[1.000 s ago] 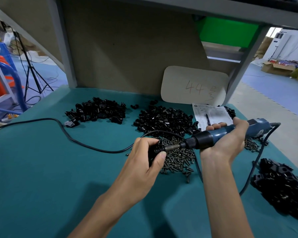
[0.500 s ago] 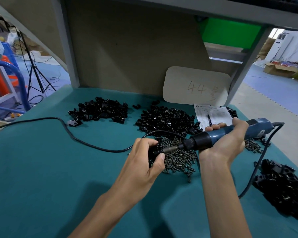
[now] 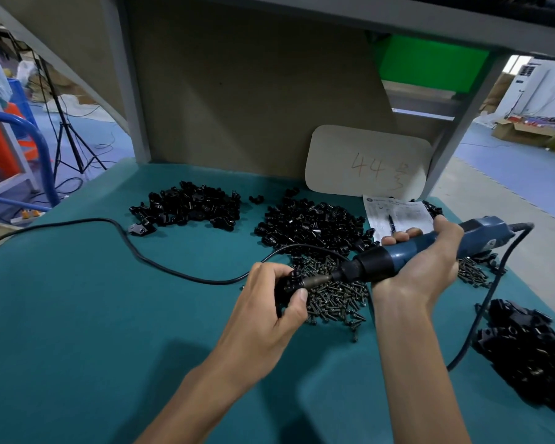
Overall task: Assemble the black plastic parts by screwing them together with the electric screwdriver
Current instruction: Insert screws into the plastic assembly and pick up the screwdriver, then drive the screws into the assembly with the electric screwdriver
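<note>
Little had changed: the left hand (image 3: pixel 271 310) stayed clamped on the black part (image 3: pixel 288 283), the right hand (image 3: pixel 422 267) on the screwdriver (image 3: pixel 407 254), its tip still pressed in, so the screw was probably still going in.

One head-worn view, looking forward and down.

We look from just above the table (image 3: pixel 77 315), close over both hands (image 3: pixel 263 315), facing its back panel (image 3: pixel 237 107); wide-angle bending at the edges probably skews the sides, and no second view overlaps.
</note>
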